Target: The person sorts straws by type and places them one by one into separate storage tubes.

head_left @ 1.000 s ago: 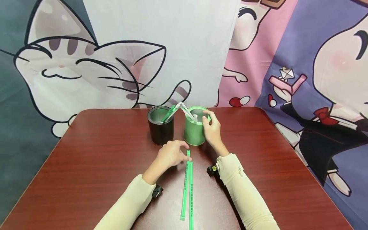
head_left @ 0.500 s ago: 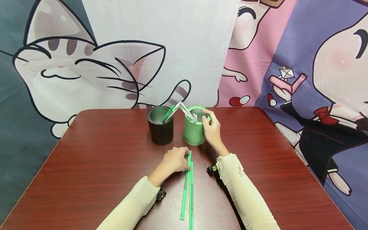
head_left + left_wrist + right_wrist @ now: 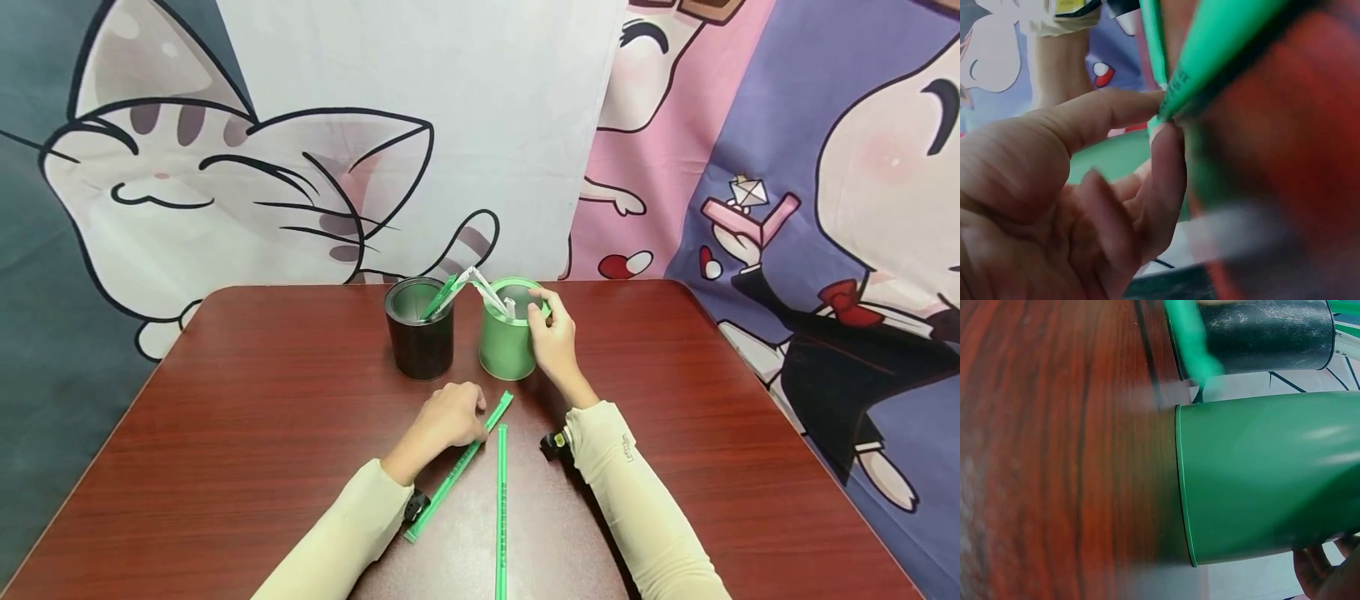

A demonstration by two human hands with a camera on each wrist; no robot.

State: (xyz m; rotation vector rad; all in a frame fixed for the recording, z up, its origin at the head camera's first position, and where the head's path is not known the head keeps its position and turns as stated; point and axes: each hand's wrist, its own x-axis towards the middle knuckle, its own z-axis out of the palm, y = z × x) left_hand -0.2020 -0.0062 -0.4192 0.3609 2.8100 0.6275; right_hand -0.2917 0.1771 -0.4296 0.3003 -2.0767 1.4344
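My left hand (image 3: 453, 417) pinches a slim green wrapped stick (image 3: 448, 483) between thumb and fingers. Printed letters run along its wrapper, and it slants across the view, its far end pointing toward the green can. In the left wrist view the stick (image 3: 1210, 62) passes close to the camera from the fingertips. A second green wrapped stick (image 3: 502, 508) lies lengthwise on the table, to the right. With thumb and fingers, my right hand (image 3: 553, 337) holds the rim of the green can (image 3: 504, 346), which stands upright; the right wrist view shows only some fingers (image 3: 1313, 569) against it.
A black can (image 3: 420, 346) stands left of the green one. A green stick (image 3: 438, 298) leans out of it, and a bent whitish strip (image 3: 486, 287) reaches into the green can. Behind the brown table (image 3: 262, 400) hangs a cartoon-printed cloth (image 3: 525, 125).
The left hand came back toward the person and took hold of the left stick. That stick has swung from nearly parallel to a slant, away from the other one. The right hand stays put.
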